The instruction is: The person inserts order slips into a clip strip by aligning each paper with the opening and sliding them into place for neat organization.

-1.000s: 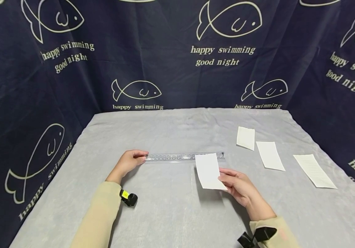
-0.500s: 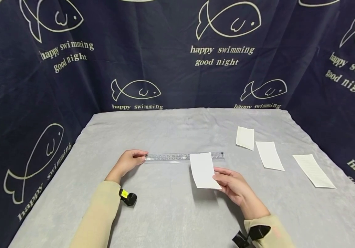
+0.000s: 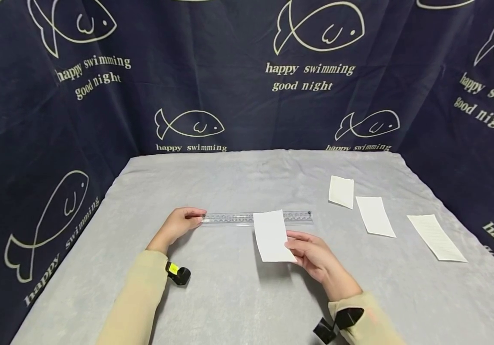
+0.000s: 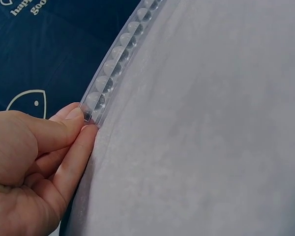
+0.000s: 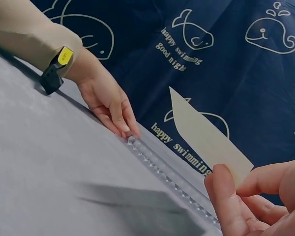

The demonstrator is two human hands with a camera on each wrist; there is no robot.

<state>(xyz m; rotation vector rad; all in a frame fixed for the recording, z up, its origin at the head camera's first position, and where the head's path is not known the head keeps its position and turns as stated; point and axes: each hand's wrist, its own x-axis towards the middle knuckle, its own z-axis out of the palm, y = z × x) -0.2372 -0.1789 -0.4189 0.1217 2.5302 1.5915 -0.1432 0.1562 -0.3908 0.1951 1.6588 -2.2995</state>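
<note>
So, gray tblcloth (image 3: 229, 302) + navy drapes (image 3: 247, 91)

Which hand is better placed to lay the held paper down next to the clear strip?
Probably the right hand: it pinches the paper above the grey cloth, while the left hand grips one end of the clear strip.

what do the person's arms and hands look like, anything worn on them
The left hand and right hand show no gloves. The left sleeve and right sleeve are long and beige. Each wrist bears a small black device; the left device has a yellow label.
</note>
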